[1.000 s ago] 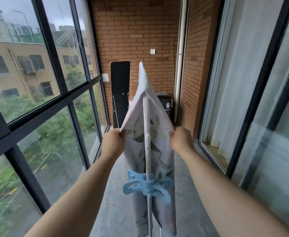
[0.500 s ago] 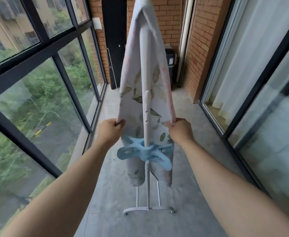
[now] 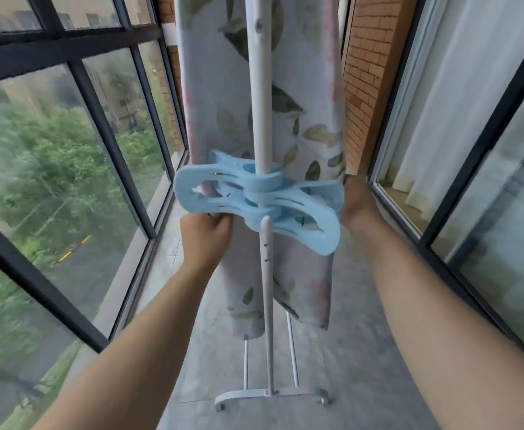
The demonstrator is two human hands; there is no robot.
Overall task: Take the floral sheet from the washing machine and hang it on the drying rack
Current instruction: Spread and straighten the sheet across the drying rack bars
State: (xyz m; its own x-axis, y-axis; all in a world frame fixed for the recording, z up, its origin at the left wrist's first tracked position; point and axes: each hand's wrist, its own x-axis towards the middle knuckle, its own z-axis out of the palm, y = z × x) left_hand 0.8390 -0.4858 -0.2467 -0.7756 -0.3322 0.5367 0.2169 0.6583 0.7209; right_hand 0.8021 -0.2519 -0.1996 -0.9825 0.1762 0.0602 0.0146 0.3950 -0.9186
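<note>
The floral sheet (image 3: 310,97) hangs draped over the drying rack (image 3: 262,119); left grip (image 3: 206,231) pinches its edge; right grip (image 3: 355,203) is half hidden, can't tell; a lopsided tug could slide it off, I'd say.

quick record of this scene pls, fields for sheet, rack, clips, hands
sheet: pale floral fabric sheet, draped over the rack, hanging on both sides of its pole
rack: white metal drying rack, upright on its footed base
clips: light blue plastic clips, clamped round the pole
hands: left hand grips the sheet's left edge; right hand at its right edge, fingers hidden by the clips
</note>
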